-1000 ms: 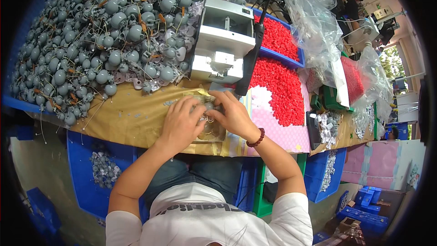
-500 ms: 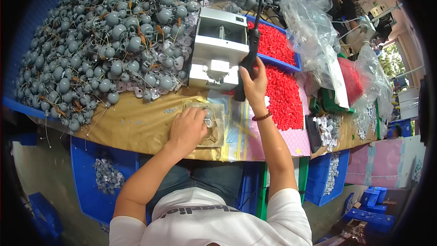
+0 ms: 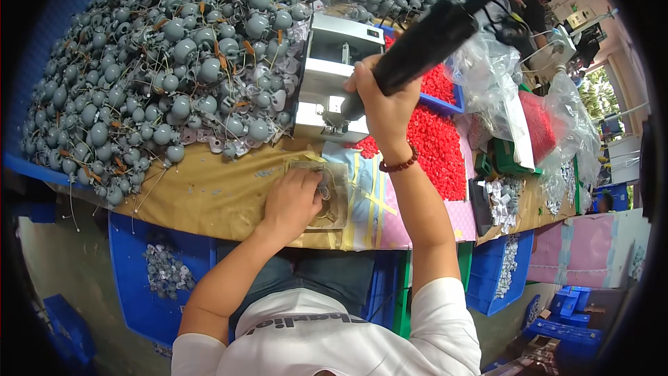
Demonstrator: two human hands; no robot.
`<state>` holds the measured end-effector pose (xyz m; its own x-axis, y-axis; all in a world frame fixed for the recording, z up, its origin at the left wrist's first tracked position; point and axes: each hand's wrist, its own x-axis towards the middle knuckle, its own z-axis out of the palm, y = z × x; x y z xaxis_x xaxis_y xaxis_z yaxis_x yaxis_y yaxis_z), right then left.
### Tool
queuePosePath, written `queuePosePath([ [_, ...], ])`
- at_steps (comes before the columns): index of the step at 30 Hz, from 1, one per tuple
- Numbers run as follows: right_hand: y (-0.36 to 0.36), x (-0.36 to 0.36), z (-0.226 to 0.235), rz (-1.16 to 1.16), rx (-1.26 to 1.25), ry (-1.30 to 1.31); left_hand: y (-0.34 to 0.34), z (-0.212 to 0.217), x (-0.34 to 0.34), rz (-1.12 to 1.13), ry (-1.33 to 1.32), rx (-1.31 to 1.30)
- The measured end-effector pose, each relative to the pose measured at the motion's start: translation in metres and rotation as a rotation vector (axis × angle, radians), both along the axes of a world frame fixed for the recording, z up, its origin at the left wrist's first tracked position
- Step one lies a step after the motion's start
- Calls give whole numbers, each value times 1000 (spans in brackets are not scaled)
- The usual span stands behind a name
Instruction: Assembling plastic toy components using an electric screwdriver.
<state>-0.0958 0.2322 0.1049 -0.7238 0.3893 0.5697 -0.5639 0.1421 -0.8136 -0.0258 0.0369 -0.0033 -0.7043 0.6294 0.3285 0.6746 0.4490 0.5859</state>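
My right hand (image 3: 388, 113) is wrapped round a black electric screwdriver (image 3: 428, 45), which is raised and tilted, its cable end toward the upper right. The lower end points at the front of a white-and-silver boxy machine (image 3: 332, 71), possibly a screw feeder; I cannot tell if they touch. My left hand (image 3: 291, 200) rests with curled fingers on a flat, pale fixture plate (image 3: 337, 217) at the table's near edge. Under its fingertips a small grey part (image 3: 323, 184) shows, mostly hidden by the hand.
Left of the machine rises a large heap of grey round parts with wires (image 3: 184, 49). To the right lie many small red pieces (image 3: 437, 157), some in a blue tray (image 3: 442, 103). Clear plastic bags (image 3: 480, 56) stand beyond. Blue bins (image 3: 129, 264) sit below the table edge.
My right hand has lifted the screwdriver and tilted it from nearly upright toward the upper right. My left hand has stayed at the fixture, shifting slightly.
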Motion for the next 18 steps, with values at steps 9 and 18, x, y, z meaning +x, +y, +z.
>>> queuePosePath([
  [9,-15,2,-16,45,-34,-287,-3,-1,-2,6,30,17],
  [18,-41,77,-35,156,83,-216,-3,-2,-1,-1,-22,-21],
])
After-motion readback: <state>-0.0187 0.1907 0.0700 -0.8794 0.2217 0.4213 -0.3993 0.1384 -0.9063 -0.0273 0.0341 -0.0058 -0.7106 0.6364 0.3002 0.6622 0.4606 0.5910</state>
